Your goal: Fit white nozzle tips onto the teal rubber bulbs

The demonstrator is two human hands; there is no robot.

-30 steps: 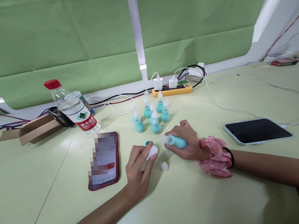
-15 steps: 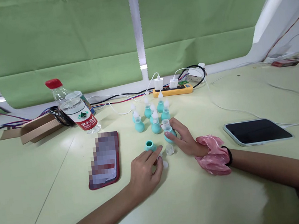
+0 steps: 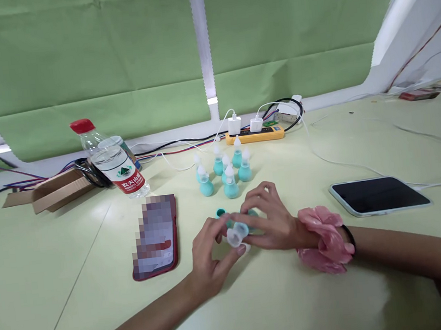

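My right hand is closed around a small teal squeeze bulb, tipped on its side, its clear neck pointing left. Between my left hand's thumb and index finger is a small clear plastic cup-like piece, against the end of that neck; the fingers hide part of the contact. Just behind my left fingertips stands another teal bulb with an uncovered dark mouth. Low by my left thumb lies a small whitish piece, partly covered. Farther back, several teal bulbs with clear pointed tips stand upright in a cluster.
A red-cased phone lies to the left, a second phone to the right. Behind are a water bottle, an open cardboard box and a yellow power strip with chargers and trailing cables.
My right hand has brought its bulb left and toward me, tilting it from upright onto its side. Its neck now meets the clear piece at my left fingers.
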